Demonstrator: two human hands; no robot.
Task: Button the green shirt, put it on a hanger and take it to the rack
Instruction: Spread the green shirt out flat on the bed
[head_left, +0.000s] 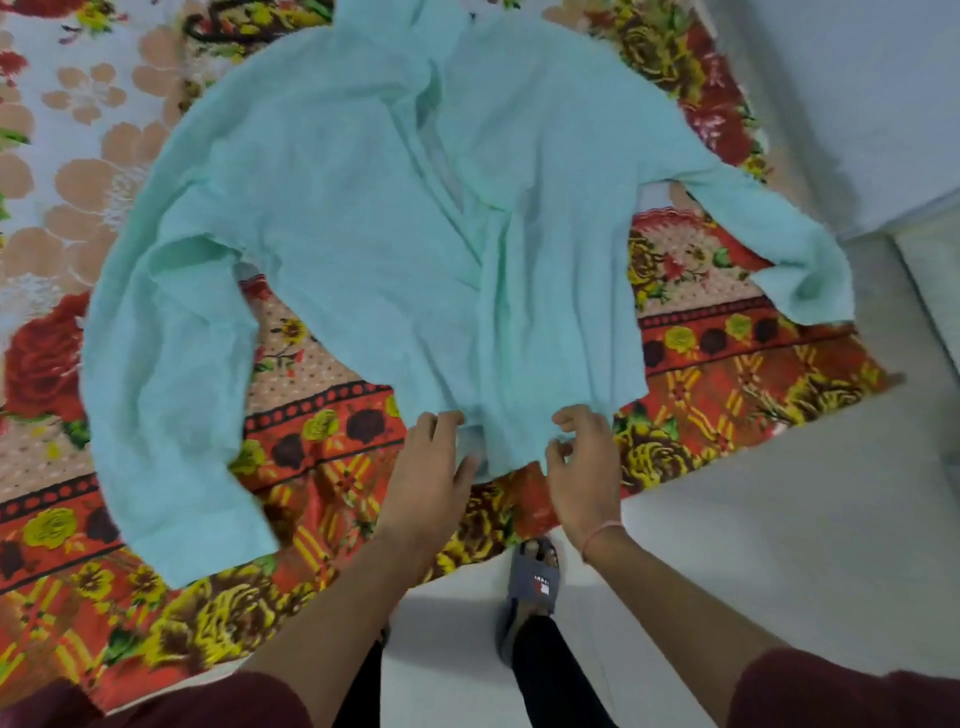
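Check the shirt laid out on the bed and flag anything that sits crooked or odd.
The green shirt lies unbuttoned, its front panels overlapping crookedly and gaping near the collar. The left hand and right hand are at its hem. Nothing looks torn or stained.

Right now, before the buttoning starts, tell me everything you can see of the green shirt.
The green shirt is pale mint, long-sleeved, of a thin, slightly crinkled woven-looking fabric. It lies spread front-up on the floral bedspread, collar away from the person, hem toward them, both sleeves splayed outward. The front looks unbuttoned, its panels overlapping loosely along the middle; no buttons can be made out. The left hand and right hand are at the hem's centre, fingers at the edge. No hanger is in view.
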